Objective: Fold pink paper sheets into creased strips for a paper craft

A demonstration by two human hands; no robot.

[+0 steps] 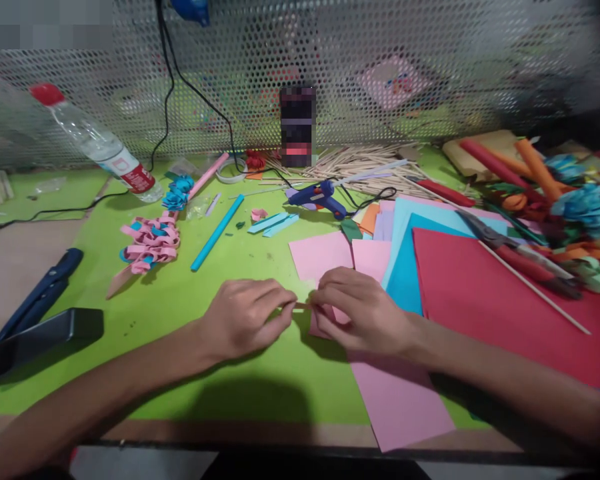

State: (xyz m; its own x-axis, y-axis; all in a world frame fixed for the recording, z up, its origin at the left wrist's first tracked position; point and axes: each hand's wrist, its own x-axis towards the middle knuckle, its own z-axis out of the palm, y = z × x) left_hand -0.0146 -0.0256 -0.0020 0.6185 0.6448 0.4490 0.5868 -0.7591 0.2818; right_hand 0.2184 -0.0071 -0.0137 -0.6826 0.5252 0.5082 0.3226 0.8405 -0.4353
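My left hand and my right hand meet over the green table mat, both with fingers pinched on a thin wooden stick and a pink paper sheet curling round it. The sheet runs from under my right hand toward the table's near edge. Another pink sheet lies flat just behind my hands.
Red paper and blue paper are stacked at the right, with scissors and a long stick on top. A blue glue gun, a blue paper tube, pink-and-blue paper curls, a water bottle and dark tools lie around.
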